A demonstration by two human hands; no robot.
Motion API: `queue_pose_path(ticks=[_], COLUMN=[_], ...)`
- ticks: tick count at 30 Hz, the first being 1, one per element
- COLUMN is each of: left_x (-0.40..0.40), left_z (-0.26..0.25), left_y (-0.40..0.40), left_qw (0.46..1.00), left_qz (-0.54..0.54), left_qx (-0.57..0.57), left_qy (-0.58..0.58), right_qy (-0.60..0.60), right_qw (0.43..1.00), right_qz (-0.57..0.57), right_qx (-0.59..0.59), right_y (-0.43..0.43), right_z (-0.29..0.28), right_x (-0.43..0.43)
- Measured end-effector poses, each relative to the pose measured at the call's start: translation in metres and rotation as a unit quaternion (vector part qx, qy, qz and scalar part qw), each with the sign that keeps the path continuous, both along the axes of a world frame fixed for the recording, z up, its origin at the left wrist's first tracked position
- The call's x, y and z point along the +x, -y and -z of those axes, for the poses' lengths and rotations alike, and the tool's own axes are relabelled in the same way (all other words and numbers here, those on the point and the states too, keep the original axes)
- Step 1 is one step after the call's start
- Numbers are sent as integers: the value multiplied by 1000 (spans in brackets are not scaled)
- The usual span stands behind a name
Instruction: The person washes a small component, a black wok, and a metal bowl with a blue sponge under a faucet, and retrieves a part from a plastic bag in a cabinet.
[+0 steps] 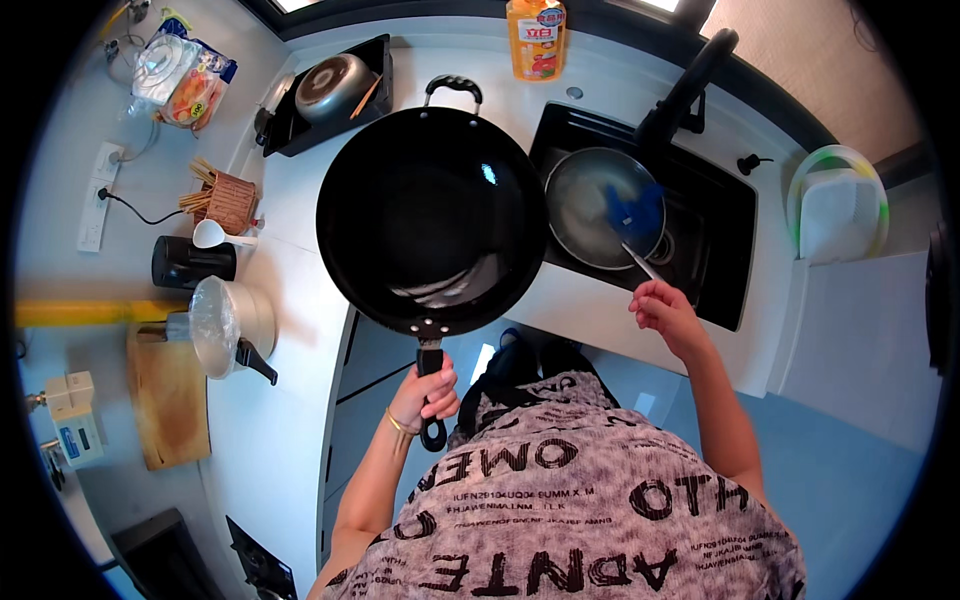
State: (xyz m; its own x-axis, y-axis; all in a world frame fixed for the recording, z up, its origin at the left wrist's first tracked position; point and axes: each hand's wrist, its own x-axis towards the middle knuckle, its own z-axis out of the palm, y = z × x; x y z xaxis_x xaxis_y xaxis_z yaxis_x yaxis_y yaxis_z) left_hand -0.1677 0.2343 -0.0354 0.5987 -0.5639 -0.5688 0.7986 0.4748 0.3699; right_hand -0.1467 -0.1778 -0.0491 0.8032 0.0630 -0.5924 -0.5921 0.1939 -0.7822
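Observation:
My left hand (424, 397) grips the black handle of a large black wok (427, 202), with its thumb and fingers wrapped around it. The wok's inside is dark and glossy, and a small loop handle (453, 84) sits on its far side. My right hand (664, 311) pinches a thin metal handle (639, 260) above the sink's near edge. The handle's far end reaches over the rim of a round, metal-rimmed vessel (577, 217). A bunched blue cloth (634, 210) appears inside that vessel, which rests in the black sink (720, 225). What the metal handle belongs to is unclear.
A black faucet (686, 86) arches over the sink, near an orange detergent bottle (537, 41). An upturned metal pot (335, 88) lies in a black rack. Leftward are a saucepan (232, 326), a wooden cutting board (169, 397) and a chopstick holder (229, 202).

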Motion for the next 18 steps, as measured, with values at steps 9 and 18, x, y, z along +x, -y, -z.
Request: queue_pose_path(ticks=[9,18], left_x=[41,69], left_z=[48,68], left_y=[6,23], left_qw=[992,983], left_qz=[-36,-41], left_qx=[-121,-174], left_qy=[-10,-38], right_qy=[-63,-50], right_qw=[996,987], right_qz=[-7,-63], right_qx=[-58,-140], right_y=[11,80], right_z=[30,97], right_x=[-6,65])
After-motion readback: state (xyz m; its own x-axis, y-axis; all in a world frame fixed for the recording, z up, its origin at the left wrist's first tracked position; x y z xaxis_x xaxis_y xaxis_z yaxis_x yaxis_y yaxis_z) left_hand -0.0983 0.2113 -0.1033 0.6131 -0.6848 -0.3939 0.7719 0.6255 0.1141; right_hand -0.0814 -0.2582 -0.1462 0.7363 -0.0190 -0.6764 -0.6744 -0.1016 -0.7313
